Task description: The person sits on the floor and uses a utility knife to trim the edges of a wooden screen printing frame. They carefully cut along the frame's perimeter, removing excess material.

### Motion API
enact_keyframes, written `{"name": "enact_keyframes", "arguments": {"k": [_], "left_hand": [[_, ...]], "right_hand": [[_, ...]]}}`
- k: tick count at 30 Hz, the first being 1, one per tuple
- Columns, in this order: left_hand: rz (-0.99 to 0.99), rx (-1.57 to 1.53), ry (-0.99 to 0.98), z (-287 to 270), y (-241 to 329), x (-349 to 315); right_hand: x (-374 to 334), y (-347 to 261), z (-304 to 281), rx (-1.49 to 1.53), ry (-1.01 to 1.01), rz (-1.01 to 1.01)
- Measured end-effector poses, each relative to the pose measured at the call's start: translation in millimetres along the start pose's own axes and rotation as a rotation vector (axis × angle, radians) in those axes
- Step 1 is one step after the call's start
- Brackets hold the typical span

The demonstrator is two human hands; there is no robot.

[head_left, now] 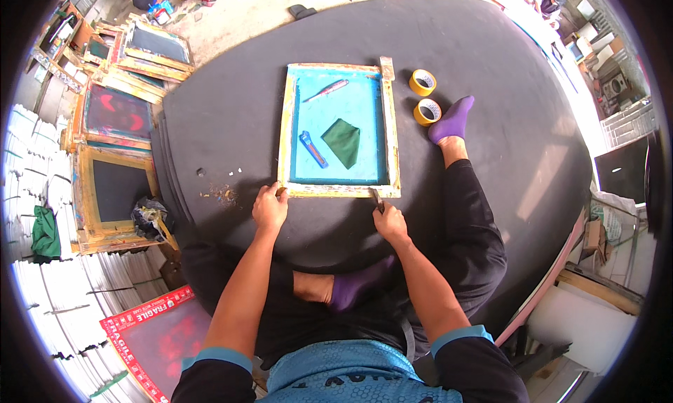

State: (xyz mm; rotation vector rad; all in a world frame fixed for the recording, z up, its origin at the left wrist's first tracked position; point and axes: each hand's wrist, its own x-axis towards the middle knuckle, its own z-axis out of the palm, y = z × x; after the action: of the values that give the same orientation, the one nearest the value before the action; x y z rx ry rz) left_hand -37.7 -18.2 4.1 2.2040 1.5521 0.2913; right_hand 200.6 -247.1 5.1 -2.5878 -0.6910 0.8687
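Observation:
A wooden screen-printing frame [393, 140] with light-blue mesh lies flat on the dark padded surface [259, 38] in front of me. My left hand [270, 207] is closed on its near left corner. In my right hand [391, 223] is a small dark-handled tool [379, 202] with a metal tip. That tip touches the near bar toward its right end; the tool's exact kind is hard to make out. On the mesh rest a blue utility knife [313, 149], a folded dark-green cloth [343, 143] and a slim screwdriver-like tool [327, 90].
Two yellow tape rolls [423, 82] stand right of the frame, beside my purple-socked foot [452, 121]. Small crumbs [221, 192] lie to the left. More printing frames [116, 171] and a crumpled plastic bag [149, 217] are past the left edge. A red-taped panel [165, 340] leans lower left.

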Motion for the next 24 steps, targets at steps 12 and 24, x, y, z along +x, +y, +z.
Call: {"name": "enact_keyframes", "arguments": {"k": [12, 24], "left_hand": [[0.859, -0.194, -0.014, -9.9, 39.8, -50.9], [0.466, -0.162, -0.071, -18.1, 6.1, -43.7]], "right_hand": [[-53.8, -44.9, 22.0, 0.067, -0.309, -0.375], [-55.4, -45.9, 29.6, 0.537, -0.569, -0.070]]}}
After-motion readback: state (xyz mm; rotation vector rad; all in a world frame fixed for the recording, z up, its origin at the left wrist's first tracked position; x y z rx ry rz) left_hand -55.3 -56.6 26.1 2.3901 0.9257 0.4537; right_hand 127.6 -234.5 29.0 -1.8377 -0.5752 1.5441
